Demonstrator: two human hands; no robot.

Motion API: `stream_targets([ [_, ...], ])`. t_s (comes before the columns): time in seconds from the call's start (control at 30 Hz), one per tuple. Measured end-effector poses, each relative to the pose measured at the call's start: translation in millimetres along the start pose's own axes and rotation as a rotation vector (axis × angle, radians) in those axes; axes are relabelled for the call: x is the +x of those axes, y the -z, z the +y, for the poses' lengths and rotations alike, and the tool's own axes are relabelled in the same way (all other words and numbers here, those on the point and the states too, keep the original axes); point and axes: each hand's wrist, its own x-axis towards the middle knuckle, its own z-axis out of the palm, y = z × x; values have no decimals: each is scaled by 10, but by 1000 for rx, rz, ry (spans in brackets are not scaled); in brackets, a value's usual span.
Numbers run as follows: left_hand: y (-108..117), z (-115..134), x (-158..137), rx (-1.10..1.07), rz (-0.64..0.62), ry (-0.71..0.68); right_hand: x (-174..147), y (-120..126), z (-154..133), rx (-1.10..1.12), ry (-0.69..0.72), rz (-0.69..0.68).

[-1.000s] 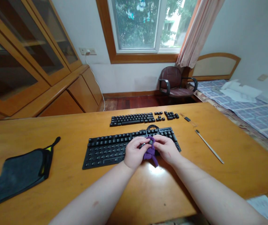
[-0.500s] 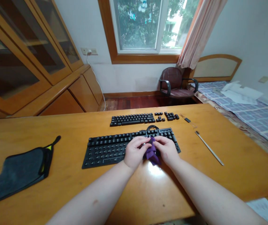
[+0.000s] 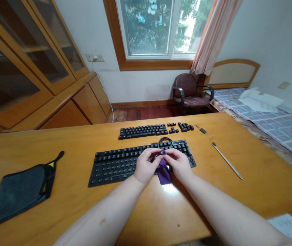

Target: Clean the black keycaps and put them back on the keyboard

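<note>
Above the black keyboard [image 3: 120,165], my two hands meet with their fingertips pinched close together. My left hand [image 3: 146,164] is closed on a small dark keycap [image 3: 162,152], partly hidden by the fingers. A purple cloth [image 3: 164,175] hangs down from my right hand [image 3: 180,164], which is closed on it and presses it to the keycap. Much of the keyboard under and left of my hands has bare switches, while caps still sit on its top row and right side. Behind it, the removed keycaps [image 3: 143,131] lie in rows.
A long thin brush [image 3: 228,161] lies on the wooden desk [image 3: 79,143] to the right. Near it is a wire keycap puller [image 3: 203,130] with a dark handle. At the left rests a grey and black pouch [image 3: 20,186]. A brown armchair [image 3: 187,87] stands beyond the desk.
My fingers have shifted slightly around the keycap, which shows more now. The purple cloth hangs lower and a little further left. The whole view has moved slightly.
</note>
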Motion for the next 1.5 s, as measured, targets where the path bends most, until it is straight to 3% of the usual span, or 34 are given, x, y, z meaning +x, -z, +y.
stream_targets([
  [0.2,-35,-45,-1,-93,44,80,-7,-11,5,37,-33,1],
  [0.33,-9,-26,16,55,102,20,-19,-13,39,2,23,-8],
  [0.53,30,55,29,169,2,-87,-1,-20,22,66,7,55],
  [0.7,0,8,24,105,47,-12,2,-13,-29,87,-11,53],
  [0.9,-33,-34,30,-73,87,74,-8,17,-24,-50,105,23],
  [1.27,-8,-29,0,22,52,110,27,84,-28,-143,185,0],
  [1.5,-11,-54,4,19,69,97,26,65,-41,-92,154,-43],
])
